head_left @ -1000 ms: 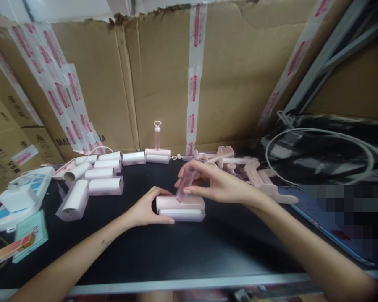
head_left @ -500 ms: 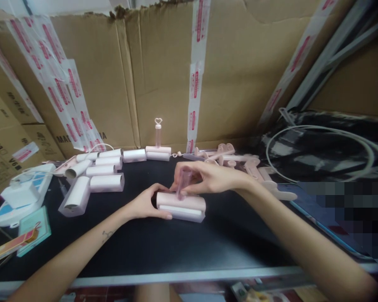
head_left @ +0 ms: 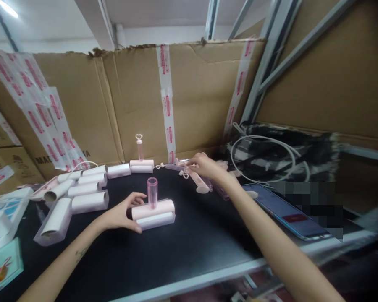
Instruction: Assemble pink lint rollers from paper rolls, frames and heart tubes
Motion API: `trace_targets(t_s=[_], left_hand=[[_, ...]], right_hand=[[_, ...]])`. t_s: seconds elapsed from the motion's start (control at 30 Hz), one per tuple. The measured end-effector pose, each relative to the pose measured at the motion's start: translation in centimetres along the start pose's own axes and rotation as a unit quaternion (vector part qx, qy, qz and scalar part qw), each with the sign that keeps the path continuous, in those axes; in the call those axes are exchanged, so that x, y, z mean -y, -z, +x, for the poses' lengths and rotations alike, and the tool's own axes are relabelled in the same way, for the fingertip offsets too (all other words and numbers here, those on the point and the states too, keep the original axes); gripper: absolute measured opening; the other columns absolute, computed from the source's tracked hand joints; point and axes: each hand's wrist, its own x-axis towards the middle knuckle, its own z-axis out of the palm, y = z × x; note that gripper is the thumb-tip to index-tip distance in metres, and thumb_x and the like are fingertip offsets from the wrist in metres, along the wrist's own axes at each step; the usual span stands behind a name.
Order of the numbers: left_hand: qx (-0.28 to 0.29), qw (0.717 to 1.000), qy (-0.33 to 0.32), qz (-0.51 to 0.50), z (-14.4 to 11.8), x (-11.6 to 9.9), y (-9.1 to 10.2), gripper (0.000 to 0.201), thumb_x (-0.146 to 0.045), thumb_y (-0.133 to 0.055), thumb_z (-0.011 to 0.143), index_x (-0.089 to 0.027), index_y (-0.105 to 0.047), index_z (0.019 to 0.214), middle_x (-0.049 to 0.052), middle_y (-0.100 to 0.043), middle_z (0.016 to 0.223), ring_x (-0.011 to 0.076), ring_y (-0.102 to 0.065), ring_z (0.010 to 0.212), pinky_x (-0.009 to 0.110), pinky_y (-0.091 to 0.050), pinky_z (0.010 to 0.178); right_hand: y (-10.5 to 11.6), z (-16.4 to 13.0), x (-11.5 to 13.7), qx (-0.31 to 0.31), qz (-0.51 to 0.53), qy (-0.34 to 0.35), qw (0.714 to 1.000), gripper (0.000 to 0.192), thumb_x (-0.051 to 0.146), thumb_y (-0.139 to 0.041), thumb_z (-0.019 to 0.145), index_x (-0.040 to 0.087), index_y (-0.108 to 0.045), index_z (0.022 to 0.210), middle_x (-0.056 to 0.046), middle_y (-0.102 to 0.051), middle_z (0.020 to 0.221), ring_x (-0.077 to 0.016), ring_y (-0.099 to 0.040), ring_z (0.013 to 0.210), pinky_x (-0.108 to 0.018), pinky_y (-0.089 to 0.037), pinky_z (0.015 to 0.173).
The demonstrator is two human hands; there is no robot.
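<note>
1. Here's the left hand [head_left: 124, 214], thumb in front and fingers curved behind, clasping the left end of the roller [head_left: 164, 207].
2. And that roller sits on the smooth black table [head_left: 176, 256], near the front: a rounded pink cover over a white cylinder, with a clear plastic base below.
3. Up from its top stands a see-through pink tube [head_left: 152, 193], its round mouth open!
4. Over at the back, the right hand [head_left: 203, 165] is in among glossy pink plastic parts [head_left: 198, 182], fingers bent downward; whether they pinch anything, one cannot tell.
5. Just beside it, a little heart-shaped cap [head_left: 184, 173] lies on the table.
6. Off left, smooth white rolls [head_left: 90, 202] cluster, several in clear trays, before the taped brown cardboard [head_left: 138, 100].
</note>
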Motion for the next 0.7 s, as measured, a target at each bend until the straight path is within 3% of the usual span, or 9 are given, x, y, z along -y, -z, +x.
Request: trace_targets(t_s=[0.1, 0.23, 0.33, 0.4, 0.47, 0.57, 0.63, 0.7], left_hand=[[-0.052, 0.997, -0.045, -0.046, 0.5, 0.0, 0.4, 0.074, -0.059, -0.066, 0.066, -0.021, -0.038, 0.123, 0.012, -0.047, 0.122, 0.027, -0.042, 0.121, 0.042, -0.027, 0.105], [-0.151, 0.982, -0.102, -0.053, 2.2, -3.7, -0.1, 0.075, -0.056, -0.067, 0.068, -0.021, -0.036, 0.126, 0.013, -0.049, 0.127, 0.0262, -0.037, 0.127, 0.041, -0.021, 0.109], [-0.167, 0.97, -0.115, -0.137, 4.1, -7.1, -1.2, 0.076, -0.058, -0.068, 0.065, -0.02, -0.04, 0.124, 0.013, -0.054, 0.123, 0.0265, -0.045, 0.121, 0.04, -0.029, 0.105], [-0.147, 0.956, -0.109, -0.228, 5.2, -8.5, -2.1, 0.069, -0.066, -0.058, 0.068, -0.017, -0.048, 0.116, 0.013, -0.063, 0.108, 0.0258, -0.056, 0.108, 0.04, -0.036, 0.098], [-0.115, 0.941, -0.088, -0.305, 5.9, -9.1, -2.9, 0.07, -0.075, -0.039, 0.073, -0.014, -0.056, 0.103, 0.008, -0.067, 0.078, 0.0233, -0.064, 0.086, 0.04, -0.044, 0.087], [-0.083, 0.928, -0.054, -0.359, 6.2, -9.0, -3.7, 0.078, -0.08, -0.022, 0.073, -0.013, -0.061, 0.081, -0.003, -0.047, 0.042, 0.0149, -0.055, 0.047, 0.032, -0.049, 0.062], [-0.088, 0.92, -0.046, -0.38, 6.3, -8.5, -4.0, 0.08, -0.082, -0.019, 0.071, -0.014, -0.06, 0.073, -0.006, -0.036, 0.036, 0.0095, -0.039, 0.033, 0.024, -0.041, 0.044], [-0.099, 0.911, -0.044, -0.399, 6.4, -8.3, -4.2, 0.081, -0.083, -0.016, 0.07, -0.015, -0.059, 0.069, -0.007, -0.033, 0.036, 0.0081, -0.031, 0.03, 0.02, -0.029, 0.035]], right_hand=[[-2.4, 0.3, 0.8, -0.013, -0.033, 0.006, 0.999, 0.028, 0.033, -0.06, 0.078, 0.014, -0.068, 0.097, -0.017, -0.059, 0.105, -0.0342, -0.05, 0.105, -0.046, -0.034, 0.092], [-4.6, 0.8, 2.4, -0.026, -0.038, 0.027, 0.999, 0.025, 0.014, -0.056, 0.075, 0.008, -0.064, 0.098, -0.023, -0.055, 0.113, -0.0363, -0.046, 0.111, -0.048, -0.031, 0.094], [-5.2, 0.8, 2.9, -0.029, -0.005, 0.045, 0.999, 0.021, 0.008, -0.051, 0.073, 0.009, -0.063, 0.091, -0.02, -0.061, 0.102, -0.0327, -0.053, 0.104, -0.046, -0.033, 0.093], [-5.1, 0.7, 3.2, -0.029, 0.032, 0.054, 0.998, 0.018, 0.01, -0.051, 0.074, 0.011, -0.06, 0.089, -0.015, -0.065, 0.088, -0.0285, -0.058, 0.094, -0.043, -0.037, 0.09], [-4.4, 0.7, 3.9, -0.034, 0.081, 0.06, 0.994, 0.016, 0.016, -0.05, 0.078, 0.014, -0.056, 0.093, -0.009, -0.065, 0.083, -0.0236, -0.061, 0.086, -0.038, -0.044, 0.082], [-1.6, 0.4, 5.8, -0.049, 0.184, 0.072, 0.979, 0.022, 0.029, -0.039, 0.088, 0.017, -0.05, 0.103, -0.006, -0.063, 0.093, -0.0161, -0.064, 0.078, -0.029, -0.049, 0.07], [1.0, -0.1, 7.6, -0.052, 0.334, 0.082, 0.938, 0.027, 0.035, -0.037, 0.09, 0.017, -0.048, 0.107, -0.005, -0.062, 0.092, -0.0137, -0.064, 0.073, -0.029, -0.051, 0.069], [3.5, -0.6, 9.6, -0.032, 0.477, 0.088, 0.874, 0.03, 0.04, -0.049, 0.085, 0.018, -0.05, 0.105, -0.001, -0.061, 0.079, -0.013, -0.063, 0.067, -0.029, -0.051, 0.067]])
